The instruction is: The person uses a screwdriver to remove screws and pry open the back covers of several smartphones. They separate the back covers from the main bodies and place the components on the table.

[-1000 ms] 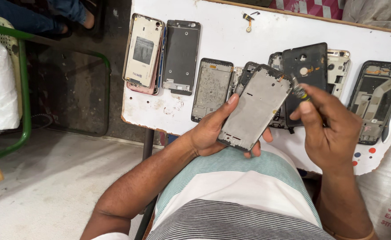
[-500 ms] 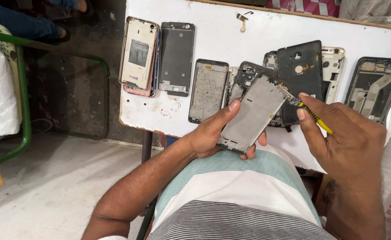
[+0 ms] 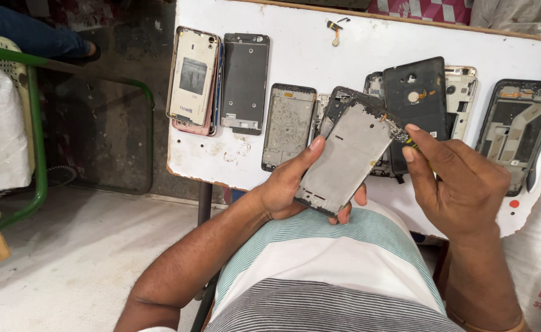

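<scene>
My left hand (image 3: 295,184) grips a grey phone frame (image 3: 347,157) from below, tilted above my lap in front of the white table (image 3: 319,55). My right hand (image 3: 461,184) pinches a small yellow-handled tool (image 3: 405,138) whose tip touches the frame's upper right corner. Most of the tool is hidden inside my fingers.
Several dismantled phone frames and back covers lie on the table: a pale one (image 3: 193,77), a dark one (image 3: 244,83), a grey one (image 3: 289,123), a black cover (image 3: 415,92), and an open black frame (image 3: 516,126). A green-framed chair (image 3: 36,141) stands left.
My right hand came back in toward the frame, bringing the tool tip onto its upper right corner. The left hand kept the frame in nearly the same place.
</scene>
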